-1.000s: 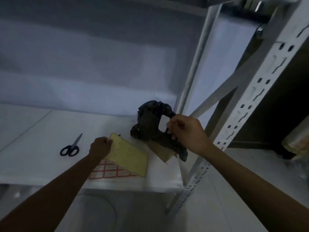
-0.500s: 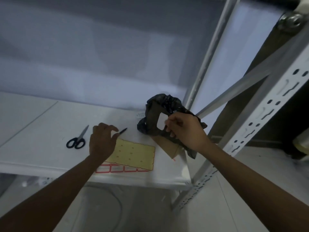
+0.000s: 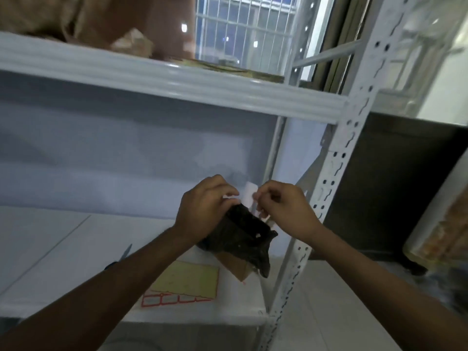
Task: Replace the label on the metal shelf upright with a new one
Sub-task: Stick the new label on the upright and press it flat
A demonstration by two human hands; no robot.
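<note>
Fingers (image 3: 229, 193) of left hand (image 3: 205, 210) and right hand (image 3: 285, 211) pinch the small white label (image 3: 250, 192) between them, long axis roughly vertical, with the upright (image 3: 339, 173) just to its right, nearer the right hand.

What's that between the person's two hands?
In the head view, a small white label sits between the left hand and right hand, pinched by both, with a black bag just below.

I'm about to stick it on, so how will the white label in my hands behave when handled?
Probably very light and floppy: the label looks paper-thin, pinched by the left hand and right hand. It likely creases easily. If its backing is off, which I cannot tell, it may stick wherever it touches.
</note>
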